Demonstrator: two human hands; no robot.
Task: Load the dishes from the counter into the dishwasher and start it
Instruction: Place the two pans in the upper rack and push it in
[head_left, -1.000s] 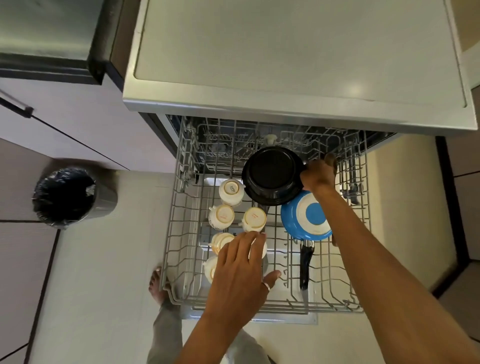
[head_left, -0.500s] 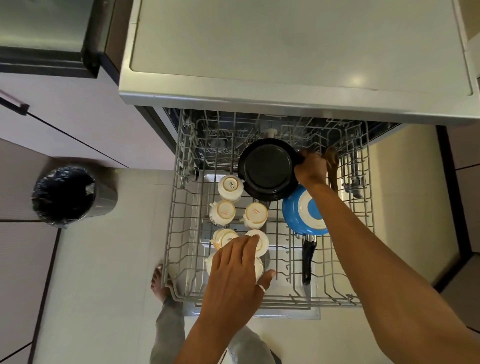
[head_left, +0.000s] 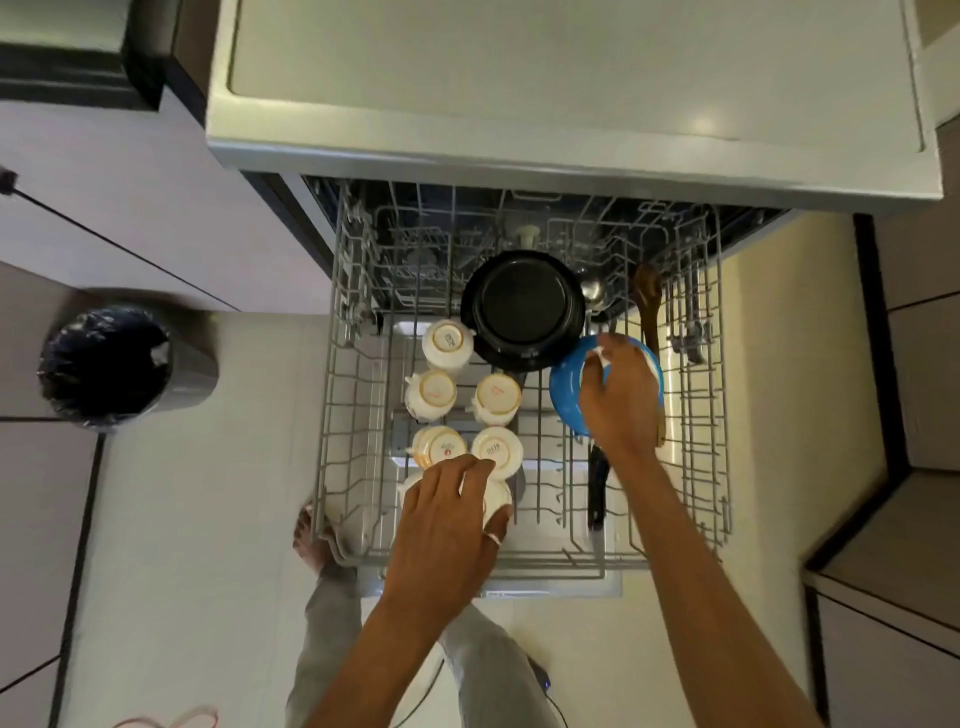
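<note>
The hands are both in the rack (head_left: 332, 415). The right hand (head_left: 618, 400) has let go of the pot (head_left: 522, 309), which now sits upturned at the back, and has come down on the pan (head_left: 563, 387) just beside it, fingers curled over its base. The left hand (head_left: 447, 525) stays clasped over the front cup (head_left: 498, 501). The pot looks placed, and the pan is probably next to be settled.

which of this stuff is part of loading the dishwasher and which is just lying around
For the job: dishwasher rack, white cups, black pot, wooden spoon, blue pan gripped by the right hand, front cup gripped by the left hand.

Just lying about: lined bin, red cord on the floor.
</note>
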